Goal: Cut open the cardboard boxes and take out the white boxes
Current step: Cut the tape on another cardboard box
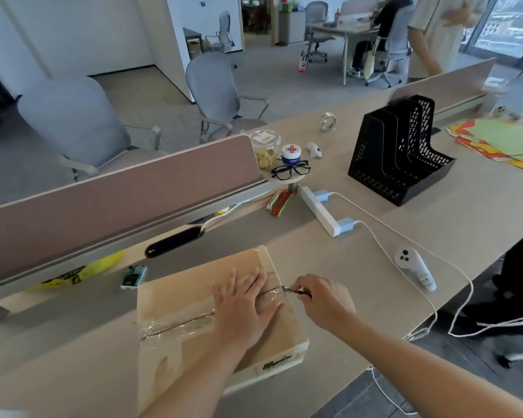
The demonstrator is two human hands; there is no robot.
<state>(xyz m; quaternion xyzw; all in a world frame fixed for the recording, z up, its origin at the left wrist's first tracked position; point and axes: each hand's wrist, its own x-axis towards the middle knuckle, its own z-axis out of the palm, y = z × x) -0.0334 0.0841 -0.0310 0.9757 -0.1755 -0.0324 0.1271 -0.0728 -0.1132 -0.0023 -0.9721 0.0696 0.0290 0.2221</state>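
A brown cardboard box (175,303) lies on the desk in front of me, its top seam sealed with clear tape (175,325). My left hand (242,303) presses flat on the lid over the seam, fingers spread. My right hand (323,303) pinches a small knife (290,289) whose blade tip touches the tape at the box's right edge. No white box shows; the lid is closed.
A white power strip (317,211) with chargers and cables lies behind the box. To the right lies a white controller (414,268). A black file rack (402,152), coloured papers (495,140), a tape roll (328,122), glasses (290,170) and jars stand farther back. Partition (112,194) at left.
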